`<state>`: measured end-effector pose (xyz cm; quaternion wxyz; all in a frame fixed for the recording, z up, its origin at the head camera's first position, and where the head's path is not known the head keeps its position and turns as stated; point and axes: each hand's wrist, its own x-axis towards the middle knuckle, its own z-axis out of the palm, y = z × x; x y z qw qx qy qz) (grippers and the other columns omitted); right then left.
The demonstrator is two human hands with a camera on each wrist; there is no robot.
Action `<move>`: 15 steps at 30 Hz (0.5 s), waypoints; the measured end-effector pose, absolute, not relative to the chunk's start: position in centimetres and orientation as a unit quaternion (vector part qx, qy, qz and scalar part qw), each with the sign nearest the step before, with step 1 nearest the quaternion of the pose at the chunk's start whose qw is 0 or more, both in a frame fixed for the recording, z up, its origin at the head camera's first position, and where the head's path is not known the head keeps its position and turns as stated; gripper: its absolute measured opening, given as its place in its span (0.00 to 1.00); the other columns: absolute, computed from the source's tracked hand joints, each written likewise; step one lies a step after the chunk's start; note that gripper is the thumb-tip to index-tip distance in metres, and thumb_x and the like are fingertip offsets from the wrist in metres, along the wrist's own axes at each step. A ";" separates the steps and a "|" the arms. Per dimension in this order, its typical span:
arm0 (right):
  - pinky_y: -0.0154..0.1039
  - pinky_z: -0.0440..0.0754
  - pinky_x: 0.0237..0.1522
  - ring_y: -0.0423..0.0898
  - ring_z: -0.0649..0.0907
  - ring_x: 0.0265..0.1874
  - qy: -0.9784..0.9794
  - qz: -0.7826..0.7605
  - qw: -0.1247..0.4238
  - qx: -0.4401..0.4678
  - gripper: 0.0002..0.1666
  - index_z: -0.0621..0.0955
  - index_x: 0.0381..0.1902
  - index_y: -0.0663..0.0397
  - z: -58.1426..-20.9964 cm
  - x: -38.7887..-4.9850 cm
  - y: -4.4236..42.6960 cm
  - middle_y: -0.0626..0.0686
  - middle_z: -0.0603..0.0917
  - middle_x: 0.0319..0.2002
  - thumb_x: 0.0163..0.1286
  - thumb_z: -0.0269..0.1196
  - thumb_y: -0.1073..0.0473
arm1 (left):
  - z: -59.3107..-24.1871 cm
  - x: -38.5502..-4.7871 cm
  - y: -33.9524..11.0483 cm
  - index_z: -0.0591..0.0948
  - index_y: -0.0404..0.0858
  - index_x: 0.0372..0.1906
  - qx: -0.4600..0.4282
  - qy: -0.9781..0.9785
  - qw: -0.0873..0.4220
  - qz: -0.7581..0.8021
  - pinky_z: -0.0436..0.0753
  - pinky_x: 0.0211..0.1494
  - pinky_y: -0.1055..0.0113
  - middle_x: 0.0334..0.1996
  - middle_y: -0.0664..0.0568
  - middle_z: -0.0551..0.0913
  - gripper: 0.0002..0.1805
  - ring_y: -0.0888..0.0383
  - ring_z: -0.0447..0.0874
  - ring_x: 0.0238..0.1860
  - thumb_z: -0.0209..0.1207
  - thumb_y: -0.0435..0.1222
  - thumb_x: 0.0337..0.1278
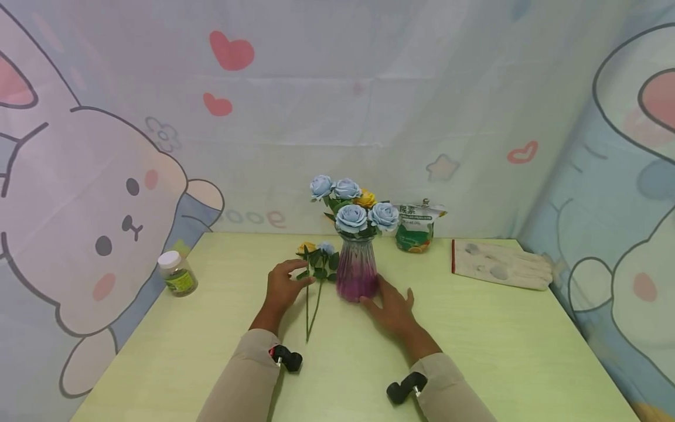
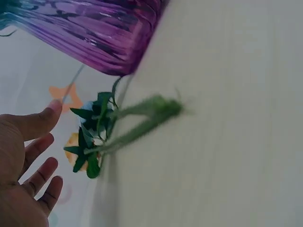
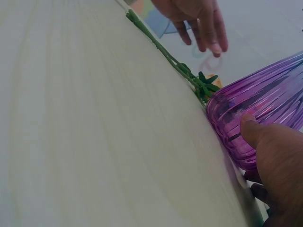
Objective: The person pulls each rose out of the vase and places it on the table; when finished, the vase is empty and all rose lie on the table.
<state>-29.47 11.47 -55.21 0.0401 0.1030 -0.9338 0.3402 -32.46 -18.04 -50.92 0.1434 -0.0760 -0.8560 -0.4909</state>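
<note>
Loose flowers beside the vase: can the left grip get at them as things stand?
Probably yes. The left grip looks empty and is right beside the loose flowers, with nothing visible in between. The vase, held by the right grip, stands on the flowers' other side.

Just right of the vase (image 1: 357, 266) and behind it, a green-and-white bag (image 1: 415, 231) bears two large dark characters, 尿素; the print under them is too small to read. Left of the vase, low on the backdrop (image 1: 316, 126), stand faint rounded letters (image 1: 253, 219), the rightmost looking like a reversed g beside o's. Farther left of the vase, the yellow-green label (image 1: 180, 282) on a white-capped jar (image 1: 171, 259) is illegible.
</note>
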 end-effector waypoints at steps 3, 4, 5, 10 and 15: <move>0.81 0.36 0.82 0.61 0.69 0.84 -0.933 0.342 0.039 0.102 0.53 0.60 0.88 0.57 -55.2 -29.5 11.5 0.58 0.67 0.85 0.82 0.59 0.30 | -50.0 -32.4 -17.4 0.87 0.35 0.66 -0.087 -0.848 0.148 -0.502 0.82 0.72 0.37 0.69 0.39 0.85 0.26 0.38 0.80 0.73 0.77 0.34 0.64; 0.81 0.36 0.82 0.61 0.69 0.84 -0.933 0.343 0.040 0.102 0.53 0.60 0.88 0.57 -55.3 -29.5 11.6 0.58 0.67 0.85 0.82 0.59 0.31 | -49.7 -32.3 -17.2 0.87 0.35 0.66 -0.091 -0.844 0.151 -0.508 0.82 0.71 0.38 0.69 0.39 0.85 0.26 0.38 0.80 0.72 0.77 0.34 0.64; 0.81 0.35 0.82 0.61 0.69 0.84 -0.933 0.343 0.041 0.102 0.53 0.60 0.88 0.57 -55.3 -29.5 11.6 0.58 0.67 0.85 0.82 0.59 0.31 | -49.3 -32.3 -16.9 0.87 0.35 0.66 -0.093 -0.839 0.151 -0.515 0.82 0.71 0.38 0.69 0.39 0.85 0.27 0.39 0.80 0.72 0.77 0.34 0.64; 0.81 0.36 0.82 0.61 0.69 0.84 -0.933 0.342 0.043 0.102 0.53 0.60 0.88 0.57 -55.3 -29.4 11.6 0.58 0.67 0.85 0.82 0.59 0.31 | -47.3 -31.9 -15.6 0.87 0.37 0.66 -0.104 -0.809 0.159 -0.556 0.80 0.72 0.33 0.71 0.40 0.81 0.25 0.40 0.78 0.74 0.76 0.36 0.65; 0.81 0.34 0.82 0.61 0.68 0.85 -0.930 0.349 0.043 0.105 0.52 0.60 0.88 0.57 -55.2 -29.4 11.6 0.59 0.68 0.85 0.82 0.59 0.31 | -45.1 -31.3 -14.1 0.89 0.37 0.63 -0.119 -0.789 0.181 -0.575 0.80 0.71 0.31 0.71 0.39 0.80 0.22 0.41 0.76 0.74 0.76 0.37 0.67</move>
